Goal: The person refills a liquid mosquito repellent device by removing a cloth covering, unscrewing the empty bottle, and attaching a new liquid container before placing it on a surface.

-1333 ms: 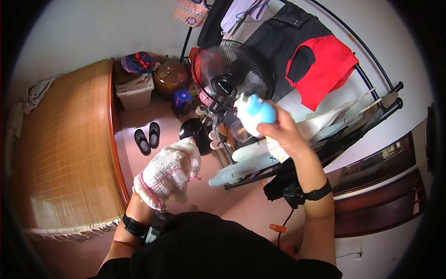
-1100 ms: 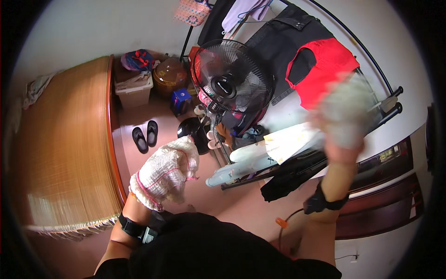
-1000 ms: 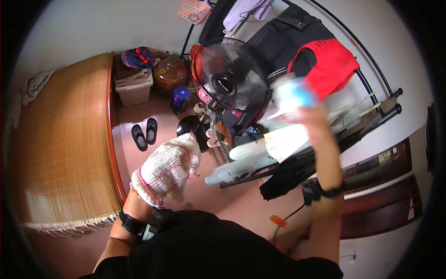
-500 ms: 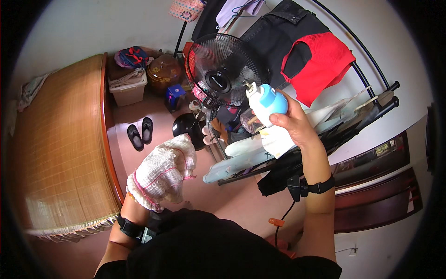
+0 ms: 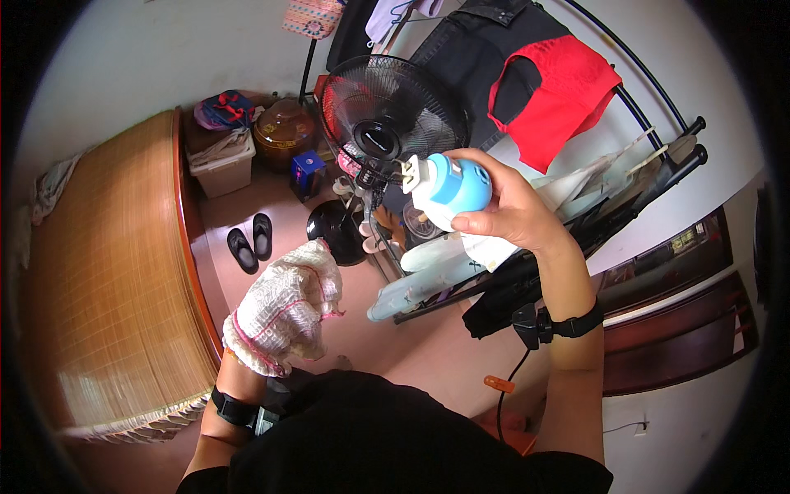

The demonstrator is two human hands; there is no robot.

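Note:
In front of the fan, my right hand (image 5: 514, 206) grips a rounded light-blue and white device (image 5: 457, 188) with plug prongs at its left end. A clear round part (image 5: 421, 222) shows just below it; whether the two are joined I cannot tell. A crinkled white cloth (image 5: 288, 309) with pink trim covers my left hand, low on the left. The cloth reaches down to the wrist, so the fingers are hidden.
A black standing fan (image 5: 378, 136) stands ahead, beside a black rack (image 5: 699, 156) hung with clothes, among them a red garment (image 5: 568, 90). To the left is a bed with a woven mat (image 5: 107, 272). Dark slippers (image 5: 243, 251) lie on the floor near a lidded bin (image 5: 222, 169).
My right hand has moved slightly left with the blue and white device, its plug end now lower. The cloth-covered left hand is almost where it was. The view has shifted a little.

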